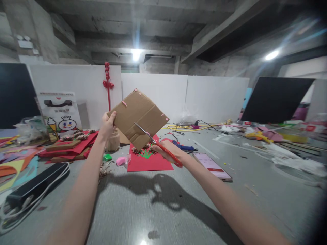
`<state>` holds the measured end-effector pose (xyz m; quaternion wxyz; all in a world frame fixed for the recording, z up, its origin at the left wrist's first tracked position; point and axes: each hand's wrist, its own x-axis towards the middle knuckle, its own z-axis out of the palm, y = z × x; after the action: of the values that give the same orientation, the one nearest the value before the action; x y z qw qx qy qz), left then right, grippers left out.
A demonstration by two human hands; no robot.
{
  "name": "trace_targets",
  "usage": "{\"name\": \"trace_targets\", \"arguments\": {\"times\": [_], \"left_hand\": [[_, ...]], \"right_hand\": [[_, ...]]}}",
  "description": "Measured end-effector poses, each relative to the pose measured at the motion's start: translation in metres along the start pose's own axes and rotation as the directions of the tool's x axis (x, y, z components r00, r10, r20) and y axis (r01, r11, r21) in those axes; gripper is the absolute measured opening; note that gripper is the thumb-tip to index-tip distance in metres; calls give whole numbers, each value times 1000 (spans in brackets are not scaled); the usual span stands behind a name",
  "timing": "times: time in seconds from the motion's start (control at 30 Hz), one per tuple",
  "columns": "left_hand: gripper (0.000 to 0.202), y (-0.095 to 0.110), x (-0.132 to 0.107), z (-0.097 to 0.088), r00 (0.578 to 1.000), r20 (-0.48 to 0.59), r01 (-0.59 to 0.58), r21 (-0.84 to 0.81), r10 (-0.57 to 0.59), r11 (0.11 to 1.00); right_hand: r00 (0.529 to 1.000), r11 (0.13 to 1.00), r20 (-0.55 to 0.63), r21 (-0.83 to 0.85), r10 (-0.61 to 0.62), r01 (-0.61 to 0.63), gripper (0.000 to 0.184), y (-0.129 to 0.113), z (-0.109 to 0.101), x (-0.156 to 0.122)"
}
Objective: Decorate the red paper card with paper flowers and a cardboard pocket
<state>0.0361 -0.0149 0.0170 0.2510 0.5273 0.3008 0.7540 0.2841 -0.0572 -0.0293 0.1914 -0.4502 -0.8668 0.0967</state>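
My left hand (107,123) is closed on the left corner of a brown cardboard sheet (139,114), holding it up tilted like a diamond above the table. Small pink bits sit along its edges. My right hand (167,151) grips red-handled scissors (159,145), whose blades are open against the cardboard's lower right edge. Below them a red paper sheet (149,160) with a green cut-out shape and pine-cone pieces lies flat on the grey table (163,204).
A phone (212,166) lies right of the red sheet. Left are coloured papers (15,163), a black box with a white cable (35,185) and a printed bag (60,114). White boards (204,98) stand behind. Craft clutter (281,143) covers the right side.
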Motion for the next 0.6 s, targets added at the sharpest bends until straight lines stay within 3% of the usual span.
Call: {"name": "trace_targets", "arguments": {"times": [0.27,0.43,0.5,0.6], "left_hand": [[26,8,-4,3,1000,15,-16,65,15,998],[23,7,-3,2,995,81,60,52,-64,997],[25,7,-6,4,966,181,180,39,-184,983],[21,5,-14,11,834,404,385,63,-376,921]], "right_hand": [[994,998,-96,1,-60,60,43,13,13,8],[993,998,-104,26,-59,62,42,9,14,8],[993,998,-112,36,-45,49,44,7,14,8],[991,994,-116,90,69,-58,50,4,16,6]]}}
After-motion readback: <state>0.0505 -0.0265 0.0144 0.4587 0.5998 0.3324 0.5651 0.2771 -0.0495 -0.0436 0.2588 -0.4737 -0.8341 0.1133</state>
